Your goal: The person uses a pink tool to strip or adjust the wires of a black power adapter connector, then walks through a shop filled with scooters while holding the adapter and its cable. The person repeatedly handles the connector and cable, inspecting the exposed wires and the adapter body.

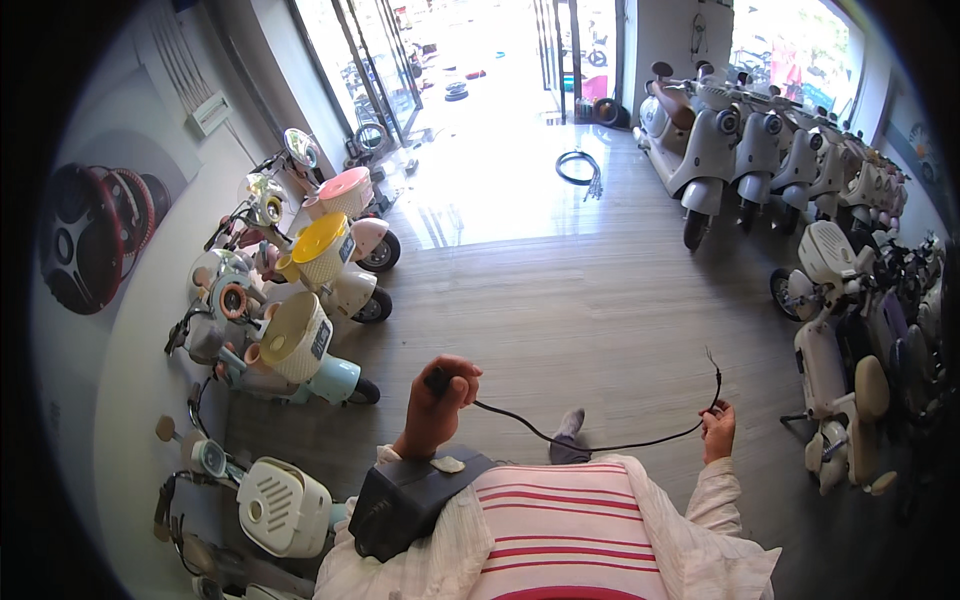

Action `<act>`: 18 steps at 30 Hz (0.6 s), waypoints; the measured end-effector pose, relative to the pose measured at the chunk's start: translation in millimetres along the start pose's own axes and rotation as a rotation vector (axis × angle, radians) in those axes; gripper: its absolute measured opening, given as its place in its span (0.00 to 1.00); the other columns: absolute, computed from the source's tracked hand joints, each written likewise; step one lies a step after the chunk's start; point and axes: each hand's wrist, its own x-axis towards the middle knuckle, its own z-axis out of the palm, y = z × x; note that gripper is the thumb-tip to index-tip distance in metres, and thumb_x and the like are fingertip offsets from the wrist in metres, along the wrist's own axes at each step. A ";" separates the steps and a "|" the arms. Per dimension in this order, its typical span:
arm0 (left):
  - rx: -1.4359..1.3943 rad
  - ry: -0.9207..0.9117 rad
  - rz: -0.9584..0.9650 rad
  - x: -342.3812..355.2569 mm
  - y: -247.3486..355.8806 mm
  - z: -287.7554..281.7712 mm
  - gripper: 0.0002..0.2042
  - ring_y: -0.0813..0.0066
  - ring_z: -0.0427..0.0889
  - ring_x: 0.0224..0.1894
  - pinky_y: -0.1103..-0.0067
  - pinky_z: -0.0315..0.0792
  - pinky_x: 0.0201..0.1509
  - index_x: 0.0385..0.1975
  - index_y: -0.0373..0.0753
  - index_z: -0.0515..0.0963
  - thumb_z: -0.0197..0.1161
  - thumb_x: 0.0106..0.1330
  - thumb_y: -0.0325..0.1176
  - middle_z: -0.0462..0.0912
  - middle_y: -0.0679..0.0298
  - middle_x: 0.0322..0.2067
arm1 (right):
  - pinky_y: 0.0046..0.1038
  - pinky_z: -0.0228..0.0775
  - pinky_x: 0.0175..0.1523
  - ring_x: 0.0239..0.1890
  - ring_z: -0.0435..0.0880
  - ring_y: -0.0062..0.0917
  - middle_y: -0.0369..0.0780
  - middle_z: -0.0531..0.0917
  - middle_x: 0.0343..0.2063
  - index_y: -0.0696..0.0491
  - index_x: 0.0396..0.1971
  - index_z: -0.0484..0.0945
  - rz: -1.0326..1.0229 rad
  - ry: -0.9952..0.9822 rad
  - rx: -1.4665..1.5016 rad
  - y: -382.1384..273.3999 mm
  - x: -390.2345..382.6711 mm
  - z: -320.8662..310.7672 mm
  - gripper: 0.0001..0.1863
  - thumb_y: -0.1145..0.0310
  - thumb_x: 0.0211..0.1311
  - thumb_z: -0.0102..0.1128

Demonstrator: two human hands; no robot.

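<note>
A thin black cable [560, 441] sags between my two hands in front of my striped shirt. My left hand [434, 402] is closed around the black connector at one end of it. Near the other end, my right hand [718, 432] pinches the cable between thumb and fingers. Above that grip the cable end [716, 376] points up and splits into thin loose wires. A bulky black case [405, 505] rests against my left forearm, with a small pale piece lying on top. What the case is, I cannot tell.
Scooters with baskets [318, 335] line the left wall. More scooters [705, 150] stand along the right side, with folding ones [835, 390] nearer. A coiled black cable [577, 168] lies on the wood-look floor [520, 300] before the open glass doors [385, 70].
</note>
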 end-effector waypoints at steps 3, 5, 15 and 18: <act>0.016 -0.012 -0.010 89.8 -26.9 -26.4 0.17 0.84 0.63 0.22 0.83 0.57 0.26 0.39 0.35 0.71 0.58 0.68 0.45 0.68 0.69 0.20 | 0.14 0.55 0.18 0.17 0.67 0.12 0.36 0.78 0.28 0.54 0.38 0.69 -0.025 -0.101 0.089 -17.3 87.1 67.8 0.12 0.82 0.54 0.50; 0.002 -0.005 -0.024 153.0 -41.4 -48.3 0.14 0.85 0.64 0.23 0.85 0.58 0.27 0.40 0.33 0.73 0.59 0.69 0.41 0.70 0.70 0.21 | 0.16 0.58 0.19 0.17 0.70 0.14 0.36 0.78 0.26 0.53 0.34 0.69 -0.013 -0.119 0.100 -18.6 155.8 121.9 0.06 0.79 0.57 0.51; 0.169 0.302 0.069 394.6 -93.5 -149.7 0.15 0.87 0.62 0.21 0.87 0.55 0.25 0.39 0.34 0.73 0.58 0.69 0.42 0.68 0.71 0.19 | 0.21 0.73 0.32 0.27 0.79 0.17 0.35 0.81 0.28 0.58 0.36 0.77 -0.314 -0.701 -0.291 -106.9 400.8 493.2 0.12 0.63 0.68 0.52; 0.190 0.304 0.048 479.8 -127.0 -187.8 0.16 0.87 0.61 0.19 0.86 0.55 0.22 0.39 0.37 0.72 0.57 0.69 0.45 0.66 0.71 0.18 | 0.21 0.72 0.32 0.26 0.79 0.17 0.36 0.81 0.26 0.58 0.35 0.80 -0.369 -0.799 -0.309 -118.3 452.6 584.5 0.13 0.64 0.67 0.53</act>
